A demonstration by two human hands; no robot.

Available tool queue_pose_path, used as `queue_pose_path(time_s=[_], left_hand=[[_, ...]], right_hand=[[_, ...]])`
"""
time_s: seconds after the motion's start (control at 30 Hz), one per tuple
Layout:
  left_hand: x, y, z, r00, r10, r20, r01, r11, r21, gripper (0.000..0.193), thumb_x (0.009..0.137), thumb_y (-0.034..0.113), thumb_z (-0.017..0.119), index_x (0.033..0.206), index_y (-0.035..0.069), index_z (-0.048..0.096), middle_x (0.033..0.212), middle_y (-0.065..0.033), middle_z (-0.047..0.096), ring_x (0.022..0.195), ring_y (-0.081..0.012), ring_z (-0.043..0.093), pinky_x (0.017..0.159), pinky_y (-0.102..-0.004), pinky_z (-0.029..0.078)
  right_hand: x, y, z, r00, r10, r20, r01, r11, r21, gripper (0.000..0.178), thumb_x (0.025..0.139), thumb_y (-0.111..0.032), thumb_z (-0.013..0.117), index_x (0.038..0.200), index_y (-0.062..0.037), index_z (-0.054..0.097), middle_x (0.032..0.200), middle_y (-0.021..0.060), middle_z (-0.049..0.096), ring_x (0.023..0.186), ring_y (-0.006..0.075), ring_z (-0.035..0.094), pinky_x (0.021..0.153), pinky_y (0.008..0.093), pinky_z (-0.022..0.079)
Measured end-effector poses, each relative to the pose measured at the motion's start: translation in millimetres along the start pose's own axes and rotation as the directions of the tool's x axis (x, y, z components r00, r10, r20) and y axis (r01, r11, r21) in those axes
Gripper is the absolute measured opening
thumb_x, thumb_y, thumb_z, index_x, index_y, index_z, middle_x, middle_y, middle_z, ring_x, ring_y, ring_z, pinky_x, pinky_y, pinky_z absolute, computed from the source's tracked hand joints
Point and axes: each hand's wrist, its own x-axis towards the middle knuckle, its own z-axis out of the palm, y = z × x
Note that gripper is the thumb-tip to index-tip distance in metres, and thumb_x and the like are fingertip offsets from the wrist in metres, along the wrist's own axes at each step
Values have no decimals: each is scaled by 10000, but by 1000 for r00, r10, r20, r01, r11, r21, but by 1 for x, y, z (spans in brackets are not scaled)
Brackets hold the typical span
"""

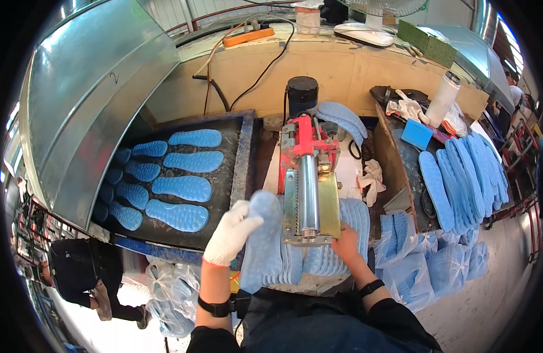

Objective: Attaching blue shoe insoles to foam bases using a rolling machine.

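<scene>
My left hand [227, 234], in a white knit glove with a red cuff, is closed on a blue insole [261, 250] that hangs upright, blurred at its top. It is left of a roller machine [309, 197] with a red frame, a shiny steel roller and a brass-coloured plate. My bare right hand [346, 244] is by the machine's near right corner, its fingertips partly hidden behind the plate, so I cannot tell whether they grip anything. Stacked insoles [324, 259] with dimpled surfaces lie below the machine's near end, and another stack [355, 213] stands to its right.
On the left, several blue insoles [182, 188] lie in rows on a dark conveyor belt [227, 182] leading under a metal hood [100, 106]. More insoles [465, 176] fill the right-hand table, near a bottle [443, 100]. Bagged insoles [409, 276] sit below. Another person [83, 267] bends at lower left.
</scene>
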Motion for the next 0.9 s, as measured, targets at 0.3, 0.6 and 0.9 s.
queue_pose_path(time_s=[0.3, 0.6, 0.9], left_hand=[[57, -29, 68, 908, -66, -415, -244, 721, -649, 355, 980, 116, 486, 1319, 8, 477, 1291, -97, 557, 1205, -198, 520, 1042, -355, 399], [21, -18, 81, 938, -2, -346, -271, 616, -739, 448, 1005, 169, 480, 1417, 22, 383, 1390, -118, 486, 1283, -245, 483, 1087, -408, 366], [-23, -12, 90, 928, -25, -371, -232, 741, -631, 497, 1008, 179, 476, 1445, -8, 332, 1405, -113, 464, 1296, -225, 452, 1102, -358, 325]], right_hand=[[-5, 7, 5, 999, 25, 47, -24, 999, -24, 181, 747, -137, 664, 914, -70, 652, 885, 123, 645, 788, 358, 633, 641, 461, 502], [-6, 14, 8, 991, 108, 73, -109, 994, 5, 218, 758, -155, 670, 948, -49, 663, 898, 135, 661, 775, 368, 640, 651, 448, 510], [-5, 9, 6, 987, 146, 72, -149, 988, 44, 217, 721, -137, 698, 922, -64, 659, 871, 125, 656, 765, 367, 638, 646, 444, 505]])
